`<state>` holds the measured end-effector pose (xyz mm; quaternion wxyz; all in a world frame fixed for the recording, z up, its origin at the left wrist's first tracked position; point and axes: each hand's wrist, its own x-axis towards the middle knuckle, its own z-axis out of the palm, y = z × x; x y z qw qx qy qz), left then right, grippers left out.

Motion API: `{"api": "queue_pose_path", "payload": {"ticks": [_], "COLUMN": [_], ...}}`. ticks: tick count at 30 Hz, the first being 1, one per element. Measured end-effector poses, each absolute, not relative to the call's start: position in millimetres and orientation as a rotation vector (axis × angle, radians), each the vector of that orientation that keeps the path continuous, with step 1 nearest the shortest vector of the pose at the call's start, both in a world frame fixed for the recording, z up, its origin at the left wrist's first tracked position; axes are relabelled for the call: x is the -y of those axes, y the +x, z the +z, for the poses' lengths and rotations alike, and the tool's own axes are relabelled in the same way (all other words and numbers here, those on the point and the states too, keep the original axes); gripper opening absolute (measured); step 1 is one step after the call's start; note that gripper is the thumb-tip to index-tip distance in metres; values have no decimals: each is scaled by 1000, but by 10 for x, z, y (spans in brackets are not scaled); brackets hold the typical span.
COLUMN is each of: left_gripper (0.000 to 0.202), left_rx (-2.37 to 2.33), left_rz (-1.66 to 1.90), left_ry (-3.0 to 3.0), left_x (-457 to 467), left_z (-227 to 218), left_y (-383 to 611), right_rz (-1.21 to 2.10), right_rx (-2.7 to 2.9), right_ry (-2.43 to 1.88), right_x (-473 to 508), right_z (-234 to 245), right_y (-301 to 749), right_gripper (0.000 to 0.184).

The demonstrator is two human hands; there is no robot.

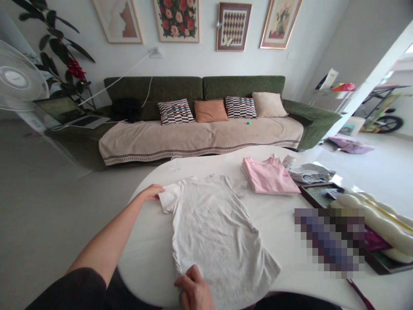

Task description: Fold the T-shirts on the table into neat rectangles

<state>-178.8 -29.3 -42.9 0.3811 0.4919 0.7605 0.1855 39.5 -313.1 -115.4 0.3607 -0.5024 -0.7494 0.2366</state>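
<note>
A light grey-white T-shirt [213,228] lies spread on the white table [145,249], its neck toward the sofa and its hem toward me. At the tip of its left sleeve is my left hand [153,192], fingers closed on the fabric edge. Near the lower left corner of the shirt, my right hand [195,289] has its fingers curled together on the cloth by the hem. Some wrinkles run across the shirt's body and right side. Beyond its right sleeve sits a folded pink T-shirt [270,175], with a paler folded edge showing beneath it.
To the right are a crumpled plastic packet [311,173], a dark-edged tray [383,268] and a cream puffy object [371,215]; a blurred patch hides items there. Behind the table stands a green sofa [161,88] with cushions. A fan [19,77] stands left.
</note>
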Motion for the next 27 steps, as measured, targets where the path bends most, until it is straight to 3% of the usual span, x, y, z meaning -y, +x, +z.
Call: {"api": "queue_pose_path", "payload": {"ticks": [3, 7, 11, 20, 27], "left_gripper": [22, 19, 21, 30, 24], "left_rx": [-1919, -1856, -1763, -1669, -1648], "left_rz": [488, 560, 647, 678, 841], "left_ry": [1205, 1169, 1171, 1246, 1603], "left_x": [305, 165, -88, -288, -252], "left_z": [-287, -121, -70, -504, -690], "left_y": [-1741, -1542, -1126, -66, -60], "right_rz": [595, 461, 471, 358, 274], "right_rx": [1886, 1804, 1638, 1609, 1709], "right_ry": [-1451, -1495, -1424, -1580, -1647], "right_x": [3092, 3066, 3087, 3108, 3158], "right_z": [-1074, -1112, -1205, -1385, -1540], "right_y": [461, 546, 722, 1077, 1185], "right_gripper": [6, 6, 23, 31, 32]}}
